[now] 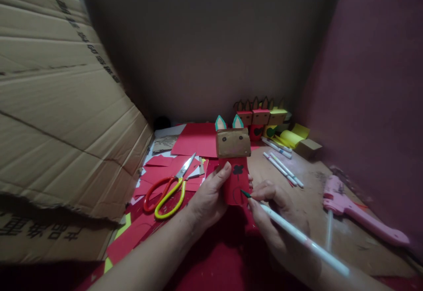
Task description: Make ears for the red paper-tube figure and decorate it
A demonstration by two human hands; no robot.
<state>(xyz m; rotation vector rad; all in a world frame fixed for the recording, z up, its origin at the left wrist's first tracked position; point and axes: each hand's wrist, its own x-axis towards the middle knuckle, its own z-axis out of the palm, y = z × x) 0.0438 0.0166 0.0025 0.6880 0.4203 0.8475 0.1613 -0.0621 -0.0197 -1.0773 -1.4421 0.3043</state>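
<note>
In my left hand (211, 198) is an upright cardboard puppet (233, 143), gripped by its red paper body with the thumb on the front. Its brown box head has two drawn eyes and two pointed ears edged in teal. A dark flower shape is drawn on the body, with a curved outline below it. My right hand (277, 220) is closed around a white marker pen (304, 240). The marker's green tip is at the curved outline near the body's lower right edge; whether it touches, I cannot tell. Some fingers of both hands are hidden behind the puppet and marker.
Scissors (170, 192) with red and yellow handles lie on red paper scraps (158, 172) at left. Several similar puppets (261, 117) stand behind. White markers (279, 167) and a pink glue gun (363, 214) lie at right. A large cardboard sheet (59, 97) rises at left.
</note>
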